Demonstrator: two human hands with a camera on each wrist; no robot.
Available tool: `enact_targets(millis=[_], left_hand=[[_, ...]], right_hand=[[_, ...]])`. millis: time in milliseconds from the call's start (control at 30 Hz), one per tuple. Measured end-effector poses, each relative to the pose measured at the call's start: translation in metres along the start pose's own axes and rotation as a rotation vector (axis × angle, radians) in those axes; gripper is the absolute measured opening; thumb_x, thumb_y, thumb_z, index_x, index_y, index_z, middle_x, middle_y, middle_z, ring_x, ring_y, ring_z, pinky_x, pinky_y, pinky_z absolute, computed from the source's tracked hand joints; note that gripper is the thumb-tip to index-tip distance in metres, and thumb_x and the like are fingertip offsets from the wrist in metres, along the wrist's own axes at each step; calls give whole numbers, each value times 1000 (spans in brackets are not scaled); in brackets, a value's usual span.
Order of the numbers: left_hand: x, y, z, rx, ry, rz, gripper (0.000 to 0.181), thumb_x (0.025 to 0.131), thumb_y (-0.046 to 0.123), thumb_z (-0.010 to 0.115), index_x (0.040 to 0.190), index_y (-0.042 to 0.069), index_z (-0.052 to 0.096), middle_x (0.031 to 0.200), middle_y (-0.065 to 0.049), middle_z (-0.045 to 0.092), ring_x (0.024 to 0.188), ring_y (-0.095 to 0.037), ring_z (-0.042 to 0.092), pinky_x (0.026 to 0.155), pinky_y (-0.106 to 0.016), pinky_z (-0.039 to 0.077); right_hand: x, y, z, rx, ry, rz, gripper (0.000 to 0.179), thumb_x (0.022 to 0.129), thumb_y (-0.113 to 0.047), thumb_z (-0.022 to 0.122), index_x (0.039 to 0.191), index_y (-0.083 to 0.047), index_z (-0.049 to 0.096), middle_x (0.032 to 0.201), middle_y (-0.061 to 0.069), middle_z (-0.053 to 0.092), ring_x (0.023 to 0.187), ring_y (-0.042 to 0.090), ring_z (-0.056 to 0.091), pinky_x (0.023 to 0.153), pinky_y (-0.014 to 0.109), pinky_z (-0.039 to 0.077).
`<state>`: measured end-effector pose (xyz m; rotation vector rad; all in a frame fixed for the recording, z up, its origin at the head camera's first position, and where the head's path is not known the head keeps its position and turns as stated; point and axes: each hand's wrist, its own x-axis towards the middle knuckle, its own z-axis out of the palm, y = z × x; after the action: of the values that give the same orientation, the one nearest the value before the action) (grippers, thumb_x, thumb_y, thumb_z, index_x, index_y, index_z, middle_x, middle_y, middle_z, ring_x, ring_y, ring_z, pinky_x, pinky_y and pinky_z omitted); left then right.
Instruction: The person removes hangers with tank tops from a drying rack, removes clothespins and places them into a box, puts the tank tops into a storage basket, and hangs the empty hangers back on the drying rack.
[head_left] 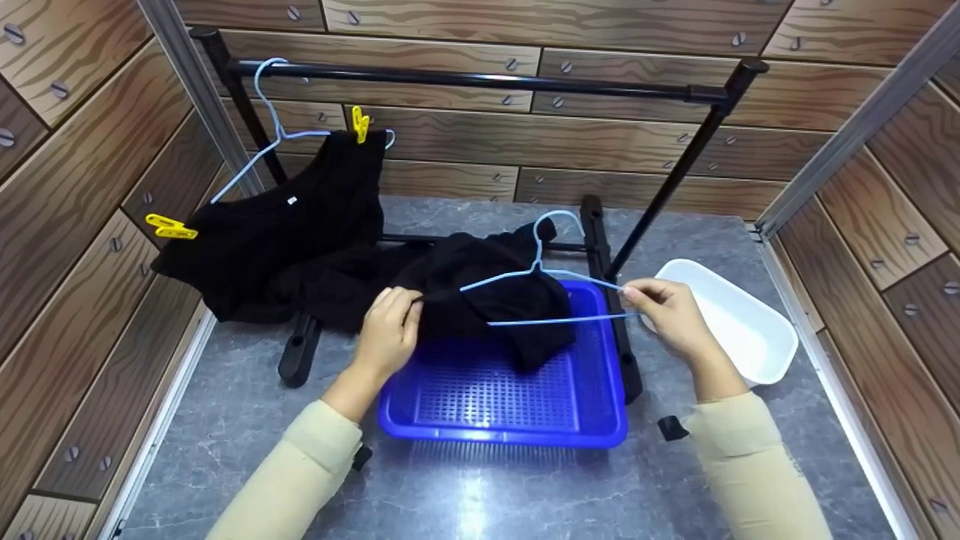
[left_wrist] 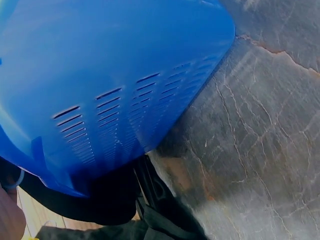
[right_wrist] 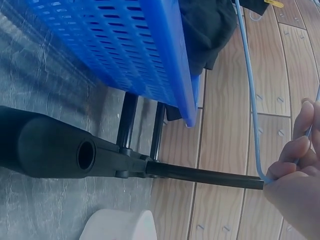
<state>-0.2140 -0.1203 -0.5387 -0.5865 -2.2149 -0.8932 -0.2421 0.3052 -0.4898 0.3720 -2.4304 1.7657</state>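
A light-blue wire hanger (head_left: 559, 321) lies over a black garment (head_left: 480, 262), its left end hidden in the cloth. My right hand (head_left: 670, 313) pinches the hanger's right corner between thumb and fingers; the right wrist view shows the same hand (right_wrist: 300, 160) on the bent wire. With my left hand (head_left: 388, 330) I grip the garment's near edge, left of the hanger. The cloth droops over the back of a blue perforated basket (head_left: 502, 435). In the left wrist view only a bit of the left hand (left_wrist: 10, 217) shows, below the basket's side (left_wrist: 115, 60).
A black rack's bar (head_left: 480, 79) spans the back. From its left end hangs another black garment (head_left: 330, 187) on a blue hanger (head_left: 279, 124), with yellow clips (head_left: 361, 124) at both shoulders. A white tub (head_left: 765, 337) stands right of the rack's foot (head_left: 626, 367). Wood-patterned walls enclose the floor.
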Motion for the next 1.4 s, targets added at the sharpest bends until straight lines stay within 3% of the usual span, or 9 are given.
enact_targets(millis=[300,733,1400], left_hand=[[-5,-4,0,18,37,-23,12,100,7,57,102,2,68,94,-8,67,83,-27,59,78,-37,49],[-8,-8,-2,21,90,-61,10,95,2,64,104,2,69,94,-7,67,83,-25,60,77,-36,50],[-10,-14,0,98,72,-137,10,98,5,61,105,2,69,91,-9,64,84,-29,60,78,-39,51]], right_hand=[[-7,-34,2,-75,-20,-39,14,94,6,61,95,19,67,72,-10,63,70,10,58,67,17,46],[-8,-29,1,-57,-16,-35,14,94,6,62,95,19,66,71,-11,64,69,0,57,67,17,46],[-11,-26,-4,-87,-17,-26,15,95,5,62,96,20,66,71,-12,63,69,0,56,67,17,46]])
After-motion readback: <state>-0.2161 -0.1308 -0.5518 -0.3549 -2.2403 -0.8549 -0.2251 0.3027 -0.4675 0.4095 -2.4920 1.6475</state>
